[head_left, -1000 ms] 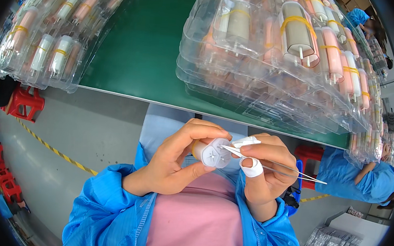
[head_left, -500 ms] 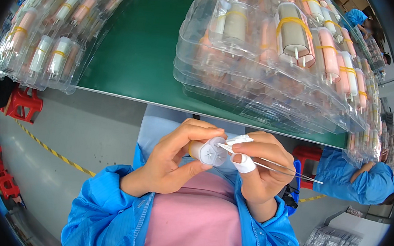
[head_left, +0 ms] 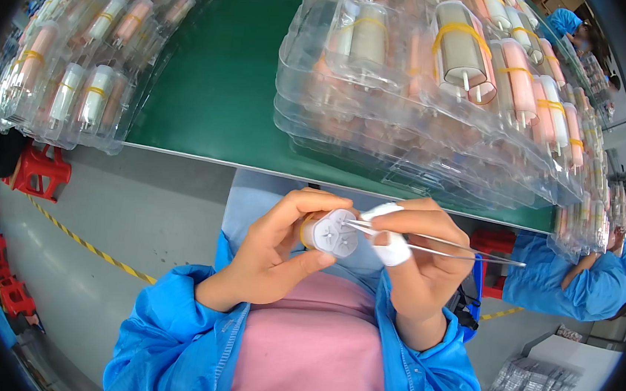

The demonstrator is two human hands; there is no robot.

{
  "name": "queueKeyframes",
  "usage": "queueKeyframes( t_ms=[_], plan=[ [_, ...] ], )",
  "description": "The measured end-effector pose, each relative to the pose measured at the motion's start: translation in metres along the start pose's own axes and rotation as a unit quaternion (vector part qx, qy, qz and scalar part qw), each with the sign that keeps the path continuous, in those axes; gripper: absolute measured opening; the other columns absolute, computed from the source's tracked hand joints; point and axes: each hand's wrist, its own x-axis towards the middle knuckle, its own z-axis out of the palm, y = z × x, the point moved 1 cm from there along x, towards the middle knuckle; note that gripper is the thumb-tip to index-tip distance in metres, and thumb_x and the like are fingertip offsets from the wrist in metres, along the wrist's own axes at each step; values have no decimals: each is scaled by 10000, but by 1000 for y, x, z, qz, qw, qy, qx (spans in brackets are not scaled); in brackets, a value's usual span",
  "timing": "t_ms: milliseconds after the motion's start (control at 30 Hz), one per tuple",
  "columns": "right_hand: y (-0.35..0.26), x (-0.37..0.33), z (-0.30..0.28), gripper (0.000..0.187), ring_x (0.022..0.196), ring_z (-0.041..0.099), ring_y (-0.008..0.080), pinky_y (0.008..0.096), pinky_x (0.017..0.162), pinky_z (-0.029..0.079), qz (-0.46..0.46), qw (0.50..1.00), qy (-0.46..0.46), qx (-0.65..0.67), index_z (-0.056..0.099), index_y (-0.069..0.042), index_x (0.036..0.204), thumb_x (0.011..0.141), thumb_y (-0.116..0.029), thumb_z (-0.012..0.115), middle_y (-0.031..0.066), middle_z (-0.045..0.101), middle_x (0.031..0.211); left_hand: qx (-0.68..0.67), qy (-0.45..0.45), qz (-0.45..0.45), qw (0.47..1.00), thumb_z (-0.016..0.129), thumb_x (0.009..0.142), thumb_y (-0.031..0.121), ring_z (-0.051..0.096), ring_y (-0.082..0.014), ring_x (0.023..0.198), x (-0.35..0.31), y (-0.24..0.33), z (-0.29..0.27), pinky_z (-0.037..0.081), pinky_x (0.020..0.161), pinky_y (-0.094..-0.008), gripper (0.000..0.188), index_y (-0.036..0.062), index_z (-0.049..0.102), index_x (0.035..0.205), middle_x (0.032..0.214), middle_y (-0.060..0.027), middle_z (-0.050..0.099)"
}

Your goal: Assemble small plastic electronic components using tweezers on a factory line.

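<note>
My left hand (head_left: 267,255) is closed round a small bundle of white cylinders (head_left: 330,234), held in front of my chest with its pale end turned up. That end shows rounded lobes, each with a small star-shaped centre. A yellow band shows at the bundle's side, partly behind my fingers. In my right hand (head_left: 426,269) metal tweezers (head_left: 464,251) are pinched between thumb and fingers, their tips at the end face of the bundle. White wrapping covers the right thumb and a fingertip. Whether the tips grip anything is too small to tell.
Clear plastic trays (head_left: 407,140) of banded pink, white and grey cylinders stack high on the green table (head_left: 212,75) at right; more trays (head_left: 75,100) stand at left. A red stool (head_left: 43,172) is at left. Another person in blue (head_left: 570,277) sits at right.
The bundle has turned and shifted slightly left in my left hand. The tweezers have tilted a little flatter, their tips still at its end face.
</note>
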Motion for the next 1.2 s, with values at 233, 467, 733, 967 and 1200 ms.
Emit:
queueKeyframes(
  t_ms=[233,467,733,967,1200],
  plan=[
    [1,-7,0,150,709,635,182,254,609,498,9,997,34,66,670,20,853,706,31,702,135,658,821,-106,-27,-25,994,603,841,4,449,-198,1204,1,2,1,346,1024,-336,489,-20,398,1284,1239,-135,478],
    [0,-6,2,151,703,644,190,259,602,507,-7,998,27,62,666,28,856,710,27,706,147,662,812,-96,-25,-18,995,607,844,16,448,-201,1200,0,3,2,347,1020,-339,488,-18,398,1285,1244,-135,470],
    [1,-4,1,148,693,646,193,258,597,506,-33,998,18,44,669,22,853,710,22,709,149,663,804,-33,-25,26,999,614,831,13,460,-217,1174,1,0,1,363,996,-349,477,-10,424,1268,1225,-139,474],
    [1,-2,0,140,691,652,200,260,600,504,-33,999,2,12,677,14,841,703,19,704,138,669,786,27,-7,50,998,613,805,-13,479,-218,1119,0,-2,2,389,943,-336,452,1,473,1234,1200,-147,501],
    [-4,1,-1,141,681,653,219,268,599,508,-37,999,-19,-24,675,6,823,686,9,707,130,664,770,161,11,102,982,616,707,-36,523,-284,1002,1,-2,-2,415,858,-360,467,-5,545,1168,1123,-161,579]
  ],
)
